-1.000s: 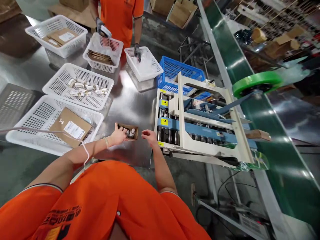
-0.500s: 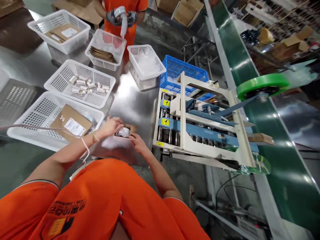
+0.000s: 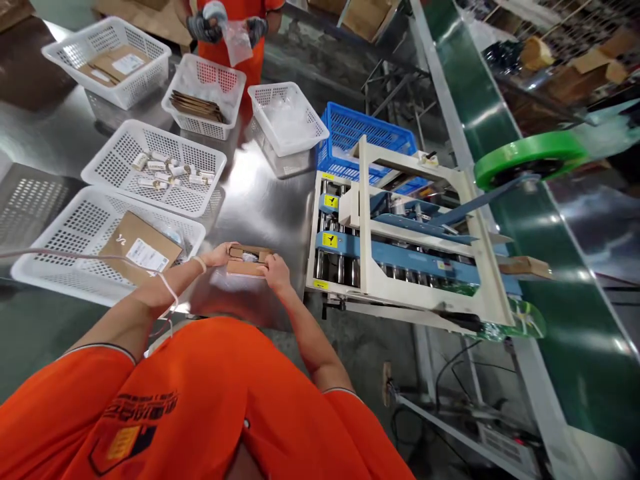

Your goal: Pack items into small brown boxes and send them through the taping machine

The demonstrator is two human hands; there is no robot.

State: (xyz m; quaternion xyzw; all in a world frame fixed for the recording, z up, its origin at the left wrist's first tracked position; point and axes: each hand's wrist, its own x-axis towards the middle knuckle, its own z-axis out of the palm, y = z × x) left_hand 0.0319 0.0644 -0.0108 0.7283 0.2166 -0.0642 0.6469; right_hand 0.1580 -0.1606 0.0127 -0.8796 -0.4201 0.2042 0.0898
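Note:
A small open cardboard box (image 3: 246, 269) lies on the metal table in front of me, its flaps raised and something pale, wrapped in plastic, partly showing inside. My left hand (image 3: 219, 255) is closed on the box's left end, fingers at the upper left corner. At the right end, my right hand (image 3: 276, 272) pinches the side flap. Left of the box stands a white basket (image 3: 65, 223) holding a flat brown carton (image 3: 143, 245) with a white label. Behind it, another white basket (image 3: 107, 163) contains several small white cylinders (image 3: 160, 170).
To the right is a carton-sealing machine (image 3: 365, 220) with rollers, beside a green conveyor belt (image 3: 555, 267). A blue crate (image 3: 345, 130) stands behind it. Further baskets (image 3: 287, 123) line the far table. Opposite, a co-worker's gloved hands (image 3: 205, 28) hold a roll and plastic film. A cable (image 3: 90, 253) crosses at left.
My left hand has moved from over the box down to its left end. The box's flaps now stand up along its ends. The co-worker's hands have spread apart with the film.

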